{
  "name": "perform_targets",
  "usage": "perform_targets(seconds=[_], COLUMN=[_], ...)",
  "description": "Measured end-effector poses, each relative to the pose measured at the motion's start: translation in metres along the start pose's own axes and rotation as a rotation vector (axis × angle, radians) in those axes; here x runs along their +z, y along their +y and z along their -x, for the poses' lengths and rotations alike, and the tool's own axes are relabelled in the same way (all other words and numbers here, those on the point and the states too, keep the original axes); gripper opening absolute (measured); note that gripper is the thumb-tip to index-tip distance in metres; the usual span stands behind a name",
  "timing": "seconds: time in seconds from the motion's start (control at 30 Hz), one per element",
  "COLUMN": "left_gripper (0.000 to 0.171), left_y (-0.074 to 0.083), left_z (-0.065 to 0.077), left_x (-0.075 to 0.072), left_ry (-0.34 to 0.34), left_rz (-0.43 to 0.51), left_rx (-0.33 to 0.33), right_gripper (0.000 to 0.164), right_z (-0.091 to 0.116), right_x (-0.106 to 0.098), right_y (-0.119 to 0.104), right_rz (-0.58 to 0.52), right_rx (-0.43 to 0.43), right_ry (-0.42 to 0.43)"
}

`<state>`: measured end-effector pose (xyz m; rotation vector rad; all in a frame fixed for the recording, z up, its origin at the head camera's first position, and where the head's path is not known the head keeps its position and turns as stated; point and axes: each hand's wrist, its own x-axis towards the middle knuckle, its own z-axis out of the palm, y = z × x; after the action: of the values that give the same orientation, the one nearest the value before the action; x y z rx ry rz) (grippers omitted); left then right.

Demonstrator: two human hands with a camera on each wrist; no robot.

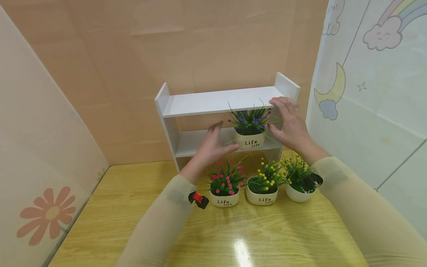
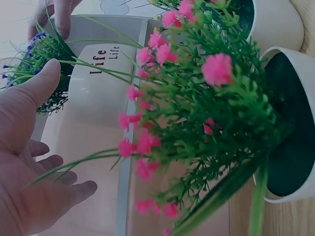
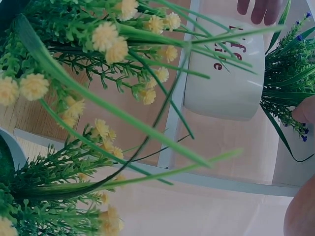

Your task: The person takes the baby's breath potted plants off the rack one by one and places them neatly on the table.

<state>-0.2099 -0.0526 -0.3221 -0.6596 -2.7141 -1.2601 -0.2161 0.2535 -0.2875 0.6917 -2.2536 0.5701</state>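
A white oval pot of purple flowers [image 1: 251, 140], printed "Life Life", stands on the lower board of a white two-tier shelf [image 1: 217, 101]. My left hand [image 1: 213, 145] is just left of this pot, thumb and fingers spread apart with nothing between them. In the left wrist view, the left thumb [image 2: 47, 81] overlaps the purple plant's leaves. On the other side, my right hand [image 1: 291, 124] has its fingertips at the front edge of the upper board. Its thumb [image 3: 305, 110] points at the purple flowers from the right.
On the wooden table [image 1: 133, 207], before the shelf, stand a pot of pink flowers [image 1: 225, 200] and two pots of yellow flowers [image 1: 261, 196], the rightmost [image 1: 298, 193] partly behind the right wrist camera. An orange-tan backdrop [image 1: 116, 74] and printed side panels [image 1: 377, 122] enclose the table.
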Motion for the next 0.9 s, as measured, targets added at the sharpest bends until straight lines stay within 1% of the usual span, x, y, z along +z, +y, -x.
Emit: perform_targets(seconds=[0.27, 0.4, 0.57, 0.73, 0.9], left_gripper=[0.114, 0.116, 0.115, 0.114, 0.114], left_y=[0.005, 0.008, 0.011, 0.014, 0.015], left_z=[-0.011, -0.015, -0.02, -0.023, -0.028], left_x=[0.006, 0.01, 0.015, 0.02, 0.024], left_ry=[-0.041, -0.064, -0.08, -0.08, -0.064], left_rz=[0.012, 0.031, 0.072, 0.116, 0.124], left_rx=[0.016, -0.002, -0.017, -0.009, 0.001], right_gripper=[0.081, 0.081, 0.081, 0.081, 0.081], right_z=[0.0, 0.0, 0.0, 0.001, 0.001], right_x=[0.001, 0.002, 0.002, 0.002, 0.003], right_y=[0.0, 0.001, 0.002, 0.003, 0.004], right_rz=[0.005, 0.004, 0.01, 0.012, 0.008], right_rx=[-0.003, 0.001, -0.012, -0.022, -0.024], right_ry=[0.002, -0.003, 0.001, 0.012, 0.013])
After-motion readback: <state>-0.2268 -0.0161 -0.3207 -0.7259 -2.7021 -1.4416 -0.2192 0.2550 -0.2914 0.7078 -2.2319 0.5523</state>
